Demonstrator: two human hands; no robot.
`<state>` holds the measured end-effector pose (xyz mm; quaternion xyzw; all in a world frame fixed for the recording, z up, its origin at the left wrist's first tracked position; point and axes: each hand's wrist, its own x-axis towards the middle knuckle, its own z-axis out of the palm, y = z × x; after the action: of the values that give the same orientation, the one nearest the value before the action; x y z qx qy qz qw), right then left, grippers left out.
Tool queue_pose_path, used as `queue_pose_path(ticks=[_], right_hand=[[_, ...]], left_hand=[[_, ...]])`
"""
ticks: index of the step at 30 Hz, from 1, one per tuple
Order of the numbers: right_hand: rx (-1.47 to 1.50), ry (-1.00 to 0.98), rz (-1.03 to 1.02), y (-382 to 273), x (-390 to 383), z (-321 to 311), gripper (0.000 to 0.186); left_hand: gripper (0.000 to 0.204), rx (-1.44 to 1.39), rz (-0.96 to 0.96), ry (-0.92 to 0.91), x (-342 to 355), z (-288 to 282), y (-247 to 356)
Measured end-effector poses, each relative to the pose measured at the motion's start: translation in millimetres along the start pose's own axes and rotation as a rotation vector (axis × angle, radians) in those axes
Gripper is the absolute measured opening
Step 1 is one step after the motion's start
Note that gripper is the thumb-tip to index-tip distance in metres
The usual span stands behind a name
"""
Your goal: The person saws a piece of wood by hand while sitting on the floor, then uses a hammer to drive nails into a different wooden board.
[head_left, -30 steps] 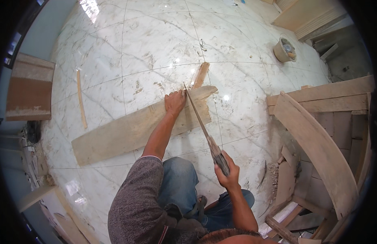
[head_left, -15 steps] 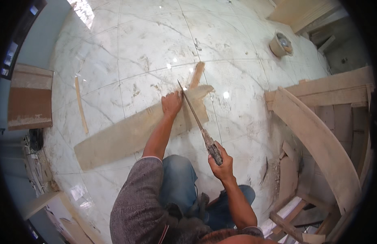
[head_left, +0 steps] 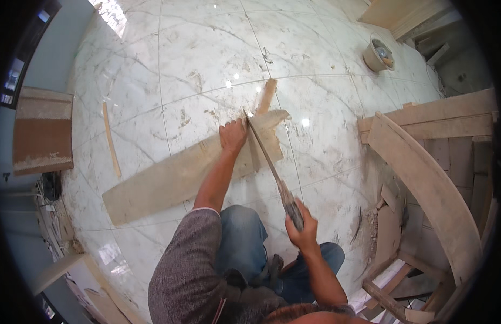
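In the head view, a long wooden board [head_left: 180, 175] lay slanted across the white marble floor [head_left: 207, 59], its upper end resting over a short wooden offcut [head_left: 267, 95]. The left hand [head_left: 232, 135] pressed flat on the board near that upper end — palm down, fingers spread, gripping nothing. The right hand [head_left: 302, 229] was clenched around the handle of a hand saw [head_left: 269, 162], whose blade ran up and left from the fist, crossing the board just beside the left hand. A thin wood strip [head_left: 111, 139] lay on the floor well apart to the left, a small bucket [head_left: 378, 54] stood far off at upper right, and a curved wooden frame [head_left: 428, 183] sat to the right.
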<state>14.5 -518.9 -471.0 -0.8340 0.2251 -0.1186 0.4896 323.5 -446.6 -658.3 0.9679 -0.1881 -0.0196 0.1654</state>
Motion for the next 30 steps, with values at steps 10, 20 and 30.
queue_pose_path(ticks=[10, 20, 30], right_hand=[[-0.053, 0.012, 0.015, -14.0, -10.2, -12.9, 0.052], [-0.036, -0.052, 0.02, -9.9, 3.7, -4.3, 0.053], [-0.04, -0.013, -0.058, -11.9, -8.5, -12.4, 0.051]], left_hand=[[0.033, 0.056, -0.027, -0.06, -0.4, 2.9, -2.4], [0.035, 0.004, -0.047, -0.103, -3.0, 1.6, -2.0], [0.042, -0.012, -0.047, -0.065, -0.7, -0.6, -8.1]])
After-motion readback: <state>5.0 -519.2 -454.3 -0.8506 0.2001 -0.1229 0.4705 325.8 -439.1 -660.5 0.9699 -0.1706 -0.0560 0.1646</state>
